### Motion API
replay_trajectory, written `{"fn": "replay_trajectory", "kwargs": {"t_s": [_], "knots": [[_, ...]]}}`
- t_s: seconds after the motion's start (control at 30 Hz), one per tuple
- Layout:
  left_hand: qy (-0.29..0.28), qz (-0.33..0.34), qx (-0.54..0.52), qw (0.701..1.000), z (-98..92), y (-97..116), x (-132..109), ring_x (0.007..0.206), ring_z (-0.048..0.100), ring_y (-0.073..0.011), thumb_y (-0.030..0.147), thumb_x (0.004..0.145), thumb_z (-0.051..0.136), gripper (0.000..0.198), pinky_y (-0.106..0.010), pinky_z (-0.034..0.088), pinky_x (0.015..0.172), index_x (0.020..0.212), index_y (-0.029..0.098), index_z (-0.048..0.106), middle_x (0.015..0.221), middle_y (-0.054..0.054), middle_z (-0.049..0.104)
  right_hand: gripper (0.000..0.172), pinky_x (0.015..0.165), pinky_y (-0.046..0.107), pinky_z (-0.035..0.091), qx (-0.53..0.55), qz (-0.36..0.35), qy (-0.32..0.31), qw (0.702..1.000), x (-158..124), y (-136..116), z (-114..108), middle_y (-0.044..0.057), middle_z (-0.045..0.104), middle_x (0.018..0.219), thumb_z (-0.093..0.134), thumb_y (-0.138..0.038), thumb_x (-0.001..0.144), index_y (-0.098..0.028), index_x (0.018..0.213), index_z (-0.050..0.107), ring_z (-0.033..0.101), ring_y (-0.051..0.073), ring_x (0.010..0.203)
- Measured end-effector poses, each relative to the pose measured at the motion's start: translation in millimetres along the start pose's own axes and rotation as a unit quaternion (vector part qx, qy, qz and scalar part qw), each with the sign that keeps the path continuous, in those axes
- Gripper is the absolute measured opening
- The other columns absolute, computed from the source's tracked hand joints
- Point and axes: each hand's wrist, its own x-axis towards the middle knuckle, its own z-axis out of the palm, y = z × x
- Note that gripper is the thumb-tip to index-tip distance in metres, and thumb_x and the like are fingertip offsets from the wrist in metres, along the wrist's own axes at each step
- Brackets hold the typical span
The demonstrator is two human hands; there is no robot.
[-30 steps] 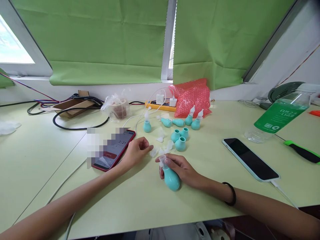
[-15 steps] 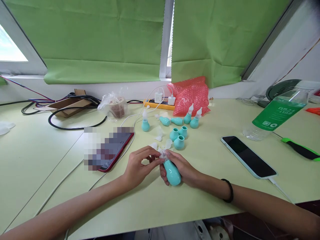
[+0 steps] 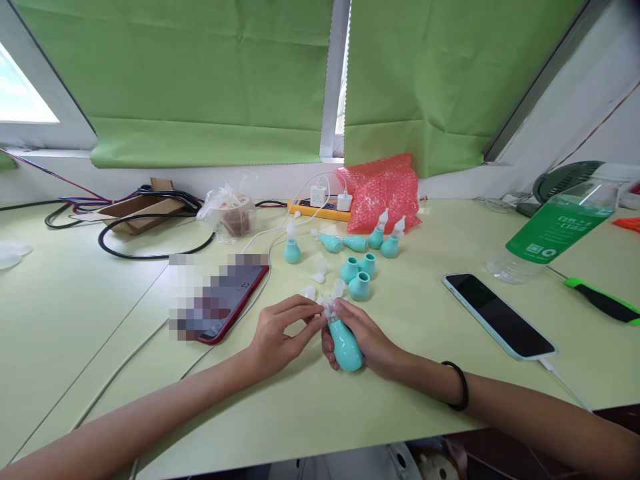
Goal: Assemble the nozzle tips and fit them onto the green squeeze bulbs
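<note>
My right hand [image 3: 367, 333] is wrapped round a teal nasal aspirator bulb [image 3: 347, 350], its rounded end toward me. The thumb lies along its clear neck piece [image 3: 329, 308]. From the other side, my left hand [image 3: 283, 333] pinches that clear neck between thumb and fingertips; the fingers partly hide it. Just beyond the hands lie translucent soft tips [image 3: 339, 289]. Three open teal bulbs [image 3: 359, 287] stand behind them. Farther back, aspirators with tips fitted [image 3: 292, 248] stand upright, and two more teal bulbs [image 3: 330, 242] lie on their sides.
A red-cased phone [image 3: 225, 303] lies left, a pale-cased phone [image 3: 500, 313] right, both near cables. At the back are a power strip [image 3: 325, 212], pink bubble wrap [image 3: 385, 197], a bagged cup [image 3: 235, 217] and a cardboard box [image 3: 135, 217]. A bottle [image 3: 555, 227] and screwdriver [image 3: 603, 300] are right.
My left fingers have shifted slightly on the clear neck, the thumb moving up toward the fingertips. My right hand keeps the same hold on the bulb.
</note>
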Motion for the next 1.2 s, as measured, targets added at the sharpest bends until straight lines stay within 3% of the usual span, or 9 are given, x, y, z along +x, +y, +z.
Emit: {"fn": "replay_trajectory", "kwargs": {"t_s": [0.23, 0.37, 0.5, 0.7, 0.93, 1.2], "knots": [[-0.016, -0.169, -0.149, 0.974, -0.4, -1.1, 3.2, 0.055, 0.056, -0.0108, 0.019, 0.064, 0.066, 0.006, -0.021, 0.049, 0.048, 0.062, 0.013, 0.066, 0.064, -0.004, 0.062, 0.03, 0.038, 0.021, 0.041, -0.037, -0.016, -0.031, 0.999, -0.7, -0.2, -1.0, -0.004, 0.05, 0.052, 0.039, -0.049, 0.08, -0.02, 0.075, 0.035, 0.049, 0.009, 0.042], [-0.05, -0.2, -0.207, 0.956, -2.3, -0.5, 5.4, 0.055, 0.054, -0.0105, 0.018, 0.066, 0.064, 0.007, -0.02, 0.049, 0.046, 0.066, 0.012, 0.068, 0.067, -0.005, 0.062, 0.028, 0.038, 0.02, 0.041, -0.038, -0.026, -0.037, 0.998, -0.9, -0.3, -1.4, -0.004, 0.049, 0.053, 0.036, -0.047, 0.082, -0.02, 0.075, 0.035, 0.049, 0.009, 0.042], [-0.06, -0.175, -0.175, 0.967, -2.1, 1.1, 5.1, 0.054, 0.054, -0.0099, 0.018, 0.071, 0.06, 0.009, -0.021, 0.049, 0.046, 0.07, 0.012, 0.067, 0.069, -0.006, 0.062, 0.029, 0.038, 0.021, 0.04, -0.039, -0.023, -0.026, 0.999, -1.3, 0.3, -1.2, -0.004, 0.049, 0.052, 0.036, -0.048, 0.082, -0.02, 0.076, 0.035, 0.048, 0.009, 0.042], [-0.009, -0.044, -0.022, 0.999, 2.1, 2.6, 0.2, 0.061, 0.057, -0.0125, 0.013, 0.073, 0.055, 0.009, -0.024, 0.049, 0.054, 0.071, 0.013, 0.065, 0.068, -0.006, 0.063, 0.03, 0.038, 0.021, 0.04, -0.054, -0.036, -0.013, 0.998, -1.5, 2.1, -0.8, -0.004, 0.05, 0.052, 0.037, -0.05, 0.081, -0.02, 0.079, 0.037, 0.048, 0.009, 0.041], [-0.008, -0.031, 0.018, 0.999, 2.8, 1.2, -2.6, 0.056, 0.057, -0.0109, 0.009, 0.075, 0.051, 0.014, -0.022, 0.048, 0.052, 0.081, 0.012, 0.064, 0.068, -0.006, 0.062, 0.029, 0.039, 0.022, 0.041, -0.023, -0.043, 0.035, 0.998, -0.9, 1.0, 1.3, -0.004, 0.05, 0.053, 0.04, -0.048, 0.08, -0.019, 0.073, 0.036, 0.049, 0.01, 0.044], [0.017, 0.02, 0.043, 0.999, 3.5, -1.2, -6.4, 0.06, 0.057, -0.0123, 0.009, 0.07, 0.059, 0.007, -0.022, 0.047, 0.053, 0.075, 0.01, 0.065, 0.068, -0.008, 0.061, 0.028, 0.039, 0.02, 0.041, -0.044, -0.061, 0.051, 0.996, -1.3, 3.3, 2.3, -0.004, 0.051, 0.057, 0.037, -0.046, 0.082, -0.019, 0.074, 0.037, 0.048, 0.008, 0.042]]}}
